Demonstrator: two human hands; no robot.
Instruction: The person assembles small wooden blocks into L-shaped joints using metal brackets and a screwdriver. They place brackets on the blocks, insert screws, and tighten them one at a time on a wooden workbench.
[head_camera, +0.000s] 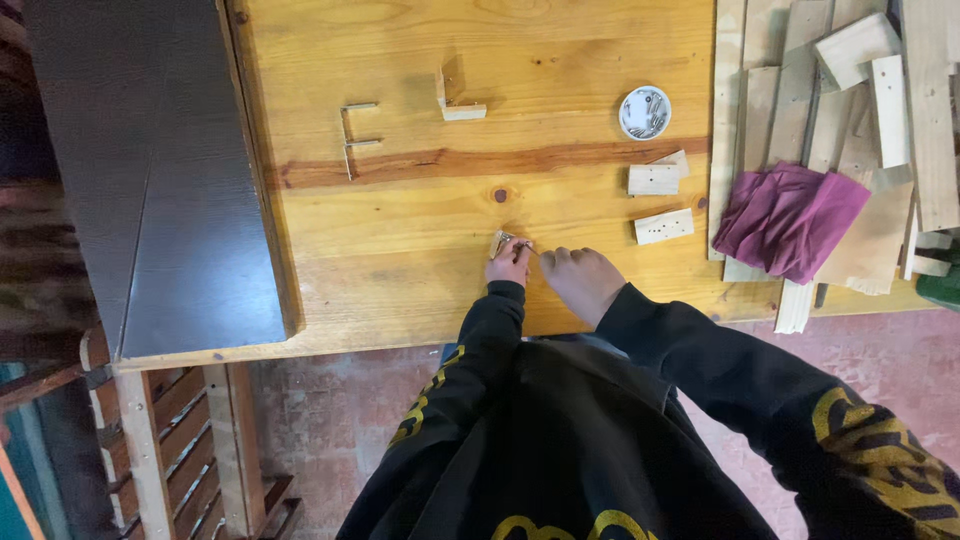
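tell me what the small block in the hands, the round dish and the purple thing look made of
Small block, pinched by the left hand with the right hand beside it: pale bare wood, apparently unfinished. Round dish: white, smooth rim, likely plastic or glazed ceramic; it holds greyish metal-looking bits. Purple thing: soft folded cloth, judging by its creases.

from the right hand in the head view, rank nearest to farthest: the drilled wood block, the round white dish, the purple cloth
Measured from the right hand:
1. drilled wood block, just up and to its right on the table.
2. purple cloth, further right on the stacked boards.
3. round white dish, higher up the table, farthest by a modest margin.
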